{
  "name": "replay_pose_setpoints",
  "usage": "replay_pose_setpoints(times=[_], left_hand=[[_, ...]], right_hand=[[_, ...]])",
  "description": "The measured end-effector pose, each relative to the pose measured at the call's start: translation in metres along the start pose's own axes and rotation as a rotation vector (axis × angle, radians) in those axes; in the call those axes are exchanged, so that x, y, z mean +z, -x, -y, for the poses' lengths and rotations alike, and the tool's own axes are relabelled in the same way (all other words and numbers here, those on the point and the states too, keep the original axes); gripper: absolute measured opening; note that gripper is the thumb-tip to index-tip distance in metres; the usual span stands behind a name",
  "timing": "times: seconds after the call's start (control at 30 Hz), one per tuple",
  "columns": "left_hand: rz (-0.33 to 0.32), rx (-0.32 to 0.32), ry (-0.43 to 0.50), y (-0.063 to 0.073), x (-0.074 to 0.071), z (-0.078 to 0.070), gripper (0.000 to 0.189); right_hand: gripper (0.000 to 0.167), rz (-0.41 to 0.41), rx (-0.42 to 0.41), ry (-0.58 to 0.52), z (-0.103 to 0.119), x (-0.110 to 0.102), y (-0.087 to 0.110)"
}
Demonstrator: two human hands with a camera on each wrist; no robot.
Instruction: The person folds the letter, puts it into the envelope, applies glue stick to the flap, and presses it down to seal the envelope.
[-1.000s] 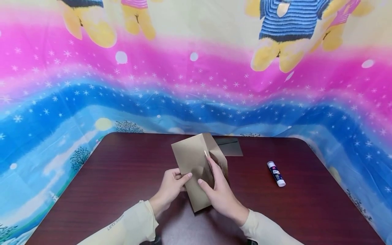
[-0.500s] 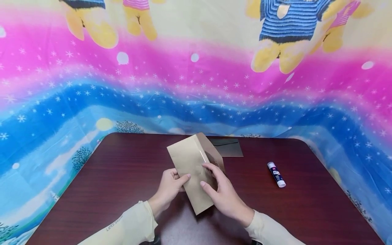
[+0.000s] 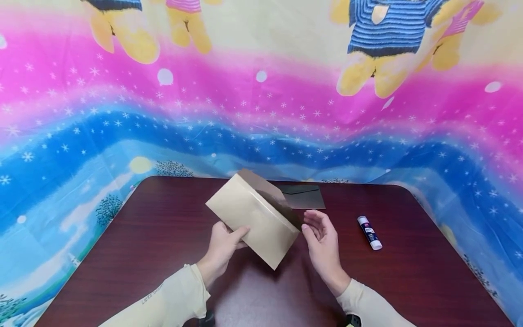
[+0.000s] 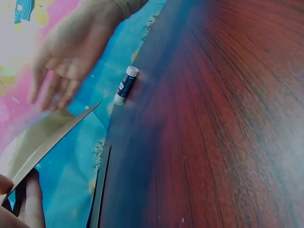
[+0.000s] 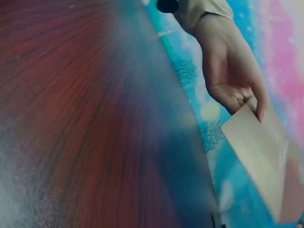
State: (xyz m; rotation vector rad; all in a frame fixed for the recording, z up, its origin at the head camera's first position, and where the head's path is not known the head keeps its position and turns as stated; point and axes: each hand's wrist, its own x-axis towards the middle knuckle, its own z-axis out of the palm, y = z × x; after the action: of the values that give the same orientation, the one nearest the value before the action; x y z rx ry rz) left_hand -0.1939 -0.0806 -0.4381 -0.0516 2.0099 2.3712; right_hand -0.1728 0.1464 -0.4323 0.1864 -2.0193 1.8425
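A gold-tan paper envelope (image 3: 249, 218) is held tilted above the table, its flap (image 3: 271, 193) raised along the upper right edge. My left hand (image 3: 222, 247) pinches its lower left edge, thumb in front and fingers behind. That pinch also shows in the right wrist view, where my left hand (image 5: 232, 66) grips the envelope (image 5: 259, 152). My right hand (image 3: 324, 245), its fingers loosely bent and holding nothing, is beside the envelope's right corner, thumb tip close to it. In the left wrist view the right hand (image 4: 76, 52) appears blurred above the paper.
A darker envelope (image 3: 306, 198) lies flat at the table's back, partly behind the held one. To the right, a glue stick (image 3: 369, 233) with white ends lies on the dark red wooden table (image 3: 163, 227). A printed cloth (image 3: 245, 127) hangs around the table's edges.
The right hand has come off the envelope's face and moved right. The left hand has turned the envelope leftward, so its long side now slants down to the right.
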Motion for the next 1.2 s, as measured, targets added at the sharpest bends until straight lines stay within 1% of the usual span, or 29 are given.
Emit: replay_pose_setpoints(times=[0.03,0.1,0.17,0.23,0.3,0.4,0.5,0.57,0.63,0.7,0.8,0.9,0.97,1.03,1.13,1.2], left_hand=[[-0.005,0.001,0.007,0.0,0.0,0.0,0.027],[-0.008,-0.001,0.029,-0.001,0.0,0.0,0.029],[-0.01,-0.003,0.055,-0.002,0.001,0.0,0.031],[-0.011,-0.006,0.069,-0.002,0.001,0.001,0.033],[-0.01,-0.002,0.081,-0.003,0.003,0.001,0.034],[-0.003,0.003,0.091,-0.002,0.006,0.002,0.035],[0.006,0.004,0.097,-0.001,0.007,0.003,0.035],[0.005,0.008,0.094,-0.001,0.006,0.002,0.034],[-0.014,0.012,0.095,-0.001,0.002,0.0,0.034],[-0.047,0.017,0.087,-0.003,-0.005,-0.002,0.032],[-0.09,0.02,0.054,-0.007,-0.018,-0.005,0.028],[-0.097,0.012,-0.046,-0.009,-0.031,-0.007,0.022],[-0.083,-0.006,-0.13,-0.01,-0.037,-0.007,0.017],[-0.06,-0.021,-0.225,-0.009,-0.041,-0.007,0.015],[0.004,-0.042,-0.36,-0.01,-0.047,-0.003,0.014],[0.063,-0.037,-0.462,-0.01,-0.051,-0.001,0.016]], right_hand=[[0.035,0.008,0.058,-0.007,-0.002,0.0,-0.001],[0.041,0.059,0.184,-0.038,-0.005,0.001,0.0],[0.049,0.11,0.31,-0.091,-0.007,0.003,0.003],[0.057,0.14,0.406,-0.155,-0.009,0.005,0.006],[0.059,0.151,0.473,-0.219,-0.01,0.008,0.008],[0.054,0.204,0.522,-0.288,-0.01,0.01,0.009],[0.044,0.273,0.535,-0.31,-0.009,0.01,0.007],[0.041,0.285,0.518,-0.294,-0.009,0.007,0.005],[0.039,0.272,0.495,-0.249,-0.009,0.002,0.002],[0.038,0.266,0.473,-0.197,-0.011,-0.005,-0.002],[0.038,0.295,0.44,-0.098,-0.014,-0.017,-0.01],[0.042,0.349,0.41,-0.017,-0.015,-0.028,-0.017],[0.043,0.377,0.397,0.027,-0.016,-0.033,-0.02],[0.043,0.383,0.382,0.075,-0.016,-0.037,-0.022],[0.04,0.376,0.373,0.153,-0.02,-0.042,-0.023],[0.039,0.382,0.366,0.218,-0.023,-0.045,-0.024]])
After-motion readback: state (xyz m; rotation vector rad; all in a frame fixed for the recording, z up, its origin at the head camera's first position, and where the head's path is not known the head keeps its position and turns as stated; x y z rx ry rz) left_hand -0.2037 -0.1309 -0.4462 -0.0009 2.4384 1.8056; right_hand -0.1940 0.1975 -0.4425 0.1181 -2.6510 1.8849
